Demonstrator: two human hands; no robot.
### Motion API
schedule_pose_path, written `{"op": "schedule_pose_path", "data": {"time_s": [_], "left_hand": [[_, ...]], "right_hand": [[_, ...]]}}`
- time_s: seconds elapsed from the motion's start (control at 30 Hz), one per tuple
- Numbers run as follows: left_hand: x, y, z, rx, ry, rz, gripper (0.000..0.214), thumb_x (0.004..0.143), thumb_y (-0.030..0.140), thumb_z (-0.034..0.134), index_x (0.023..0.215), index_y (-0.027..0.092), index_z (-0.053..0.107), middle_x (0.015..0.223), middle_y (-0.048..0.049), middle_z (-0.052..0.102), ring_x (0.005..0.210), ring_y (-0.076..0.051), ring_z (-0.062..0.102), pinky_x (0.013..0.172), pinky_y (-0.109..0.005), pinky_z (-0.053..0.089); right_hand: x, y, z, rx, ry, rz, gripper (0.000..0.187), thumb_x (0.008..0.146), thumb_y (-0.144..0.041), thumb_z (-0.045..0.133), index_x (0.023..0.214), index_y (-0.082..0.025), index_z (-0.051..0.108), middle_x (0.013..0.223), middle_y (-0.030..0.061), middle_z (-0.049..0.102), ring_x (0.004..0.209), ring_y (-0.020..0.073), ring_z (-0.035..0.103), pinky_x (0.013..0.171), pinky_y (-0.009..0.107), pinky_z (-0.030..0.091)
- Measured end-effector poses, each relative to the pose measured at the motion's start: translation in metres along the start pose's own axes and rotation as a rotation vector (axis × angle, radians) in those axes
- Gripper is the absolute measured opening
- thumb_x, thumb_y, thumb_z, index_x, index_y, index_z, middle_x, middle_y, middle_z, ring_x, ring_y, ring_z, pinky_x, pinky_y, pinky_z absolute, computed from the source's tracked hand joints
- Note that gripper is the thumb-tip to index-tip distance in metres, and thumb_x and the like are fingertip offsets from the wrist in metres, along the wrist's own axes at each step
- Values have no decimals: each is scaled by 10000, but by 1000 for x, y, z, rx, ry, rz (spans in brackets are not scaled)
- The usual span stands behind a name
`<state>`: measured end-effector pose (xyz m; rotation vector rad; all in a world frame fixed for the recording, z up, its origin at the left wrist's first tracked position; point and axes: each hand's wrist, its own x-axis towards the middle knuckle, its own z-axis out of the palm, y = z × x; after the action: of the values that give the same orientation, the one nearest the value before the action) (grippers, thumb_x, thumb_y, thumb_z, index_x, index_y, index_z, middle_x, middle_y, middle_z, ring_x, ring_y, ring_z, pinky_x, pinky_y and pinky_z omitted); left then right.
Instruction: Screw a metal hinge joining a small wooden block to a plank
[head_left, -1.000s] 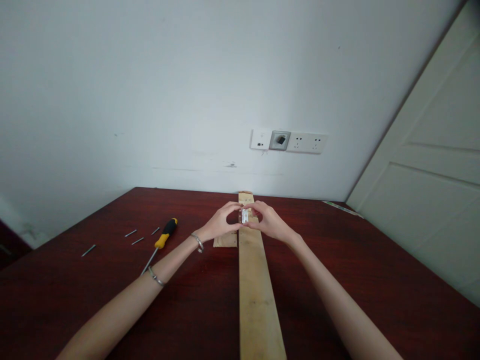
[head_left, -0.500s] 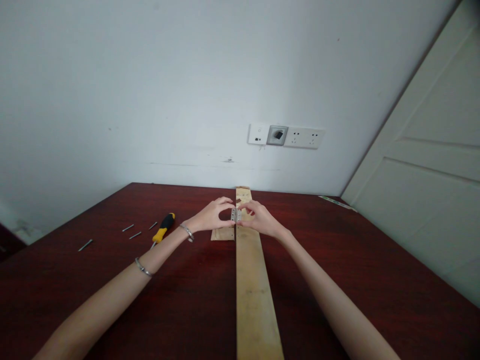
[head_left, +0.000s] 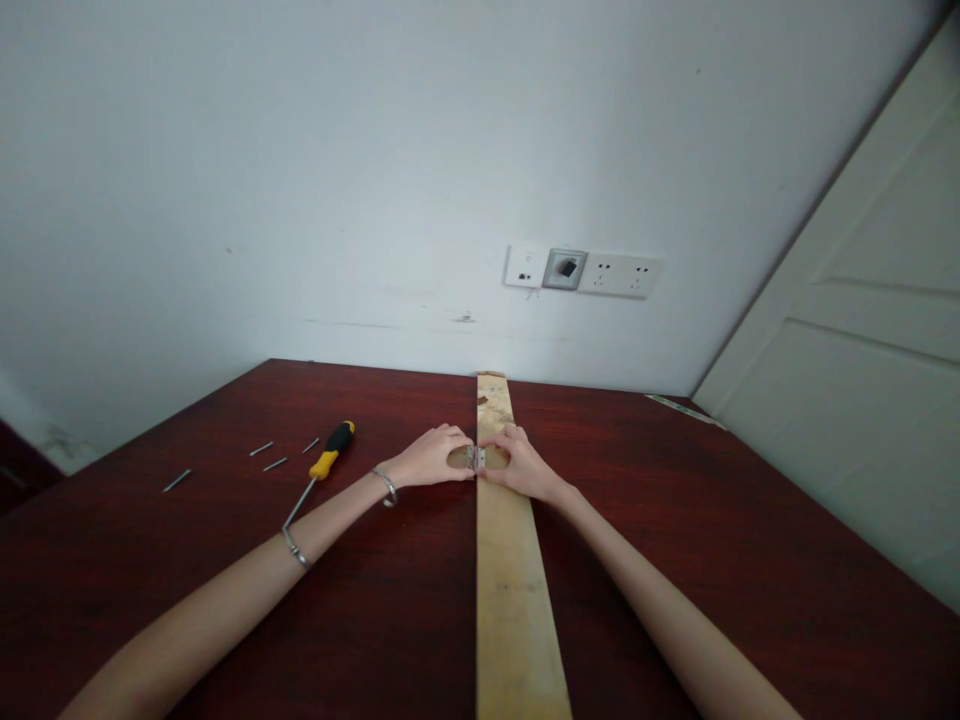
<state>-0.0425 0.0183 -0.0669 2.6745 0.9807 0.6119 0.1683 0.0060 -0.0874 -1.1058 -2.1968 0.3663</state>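
Between my two hands a small metal hinge [head_left: 480,458] lies across the left edge of a long wooden board [head_left: 514,590]. My left hand [head_left: 433,457] grips the hinge's left side between thumb and fingers. On the other side, my right hand [head_left: 521,465] pinches the right leaf and rests over the board. A smaller wooden piece sits beside the board under my left hand, mostly covered by it. Left of my hands lies a screwdriver [head_left: 334,450] with a yellow and black handle, its shaft reaching my left forearm.
Several screws [head_left: 274,464] are scattered on the dark red table [head_left: 360,620] at the left. The board's far end is close to the white wall [head_left: 390,180], which carries a row of sockets [head_left: 615,276]. A pale door [head_left: 862,330] stands at the right.
Both hands have moved slightly toward me with the hinge, along the board's edge. My left hand now covers most of the small wooden piece. The view has shifted a little.
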Motion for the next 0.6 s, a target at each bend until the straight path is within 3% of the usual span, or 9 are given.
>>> {"op": "schedule_pose_path", "data": {"time_s": [0.6], "left_hand": [[-2, -6, 1, -38, -57, 18, 376, 787, 439, 626, 1060, 181, 628, 1019, -71, 582, 952, -224, 495, 844, -313, 383]], "right_hand": [[1, 2, -12, 9, -121, -10, 365, 686, -360, 702, 1011, -195, 676, 836, 38, 502, 838, 205, 503, 783, 347, 445]]}}
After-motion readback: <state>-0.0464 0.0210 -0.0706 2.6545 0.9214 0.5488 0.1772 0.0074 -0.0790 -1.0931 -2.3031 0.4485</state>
